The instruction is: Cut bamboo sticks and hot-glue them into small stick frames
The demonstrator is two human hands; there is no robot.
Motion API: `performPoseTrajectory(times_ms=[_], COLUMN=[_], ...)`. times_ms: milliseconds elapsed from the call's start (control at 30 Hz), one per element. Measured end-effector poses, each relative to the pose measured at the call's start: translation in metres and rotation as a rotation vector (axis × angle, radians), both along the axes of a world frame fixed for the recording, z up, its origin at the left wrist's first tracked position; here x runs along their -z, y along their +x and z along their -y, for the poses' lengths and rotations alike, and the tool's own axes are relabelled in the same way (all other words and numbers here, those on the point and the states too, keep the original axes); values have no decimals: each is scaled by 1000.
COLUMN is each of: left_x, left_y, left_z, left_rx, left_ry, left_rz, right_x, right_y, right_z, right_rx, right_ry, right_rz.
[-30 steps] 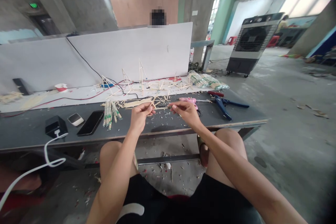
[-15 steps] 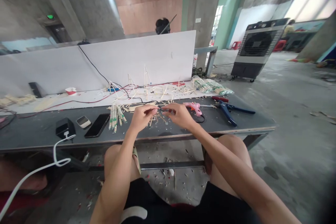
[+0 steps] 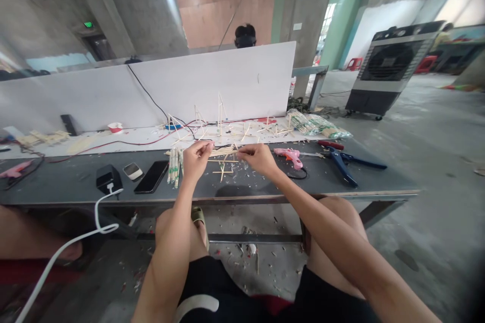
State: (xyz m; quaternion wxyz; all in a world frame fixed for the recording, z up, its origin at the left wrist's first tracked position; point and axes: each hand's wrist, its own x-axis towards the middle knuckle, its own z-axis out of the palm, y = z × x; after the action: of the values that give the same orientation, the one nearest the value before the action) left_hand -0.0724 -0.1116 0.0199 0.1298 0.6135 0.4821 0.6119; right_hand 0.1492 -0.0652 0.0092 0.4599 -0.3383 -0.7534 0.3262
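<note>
My left hand (image 3: 196,160) is above the table beside a bundle of wrapped sticks, its thumb and fingertips pinched together. Whatever may be in that pinch is too small to make out. My right hand (image 3: 258,158) is across from it, fingertips also pressed together close to the ends of some loose wooden sticks (image 3: 224,151). I cannot tell if it grips one of them. Below and between both hands, a small frame of crossed sticks (image 3: 223,171) rests on the dark table. The bundled sticks (image 3: 174,167) are in clear wrapping with green print.
A pink glue gun (image 3: 291,156) and blue-handled cutters (image 3: 343,166) lie to the right. A phone (image 3: 151,177), a small pale device (image 3: 133,171) and a black charger (image 3: 108,179) with a white cable are left. Stick models and bagged sticks (image 3: 322,125) stand behind, before a white partition (image 3: 212,83).
My hands have moved apart, and the crossed-stick frame between them now shows more clearly. The whole view has shifted, so the table's things appear farther right.
</note>
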Motion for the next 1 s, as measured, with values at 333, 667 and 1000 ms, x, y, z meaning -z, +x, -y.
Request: performPoseTrajectory(times_ms=[333,667,1000], left_x=[17,31,38], left_y=[-27,-22,-26], left_z=[-15,-20,-25], left_rx=[11,-73,-117], left_ry=[-103,-88,-102], left_rz=[24,-181,-285], right_x=[-6,12,16], right_y=[-60,-63,-71], right_z=[-30,-33,-36], right_rx=[-17,-16,3], right_ry=[34,88,170], right_rz=[99,164,240])
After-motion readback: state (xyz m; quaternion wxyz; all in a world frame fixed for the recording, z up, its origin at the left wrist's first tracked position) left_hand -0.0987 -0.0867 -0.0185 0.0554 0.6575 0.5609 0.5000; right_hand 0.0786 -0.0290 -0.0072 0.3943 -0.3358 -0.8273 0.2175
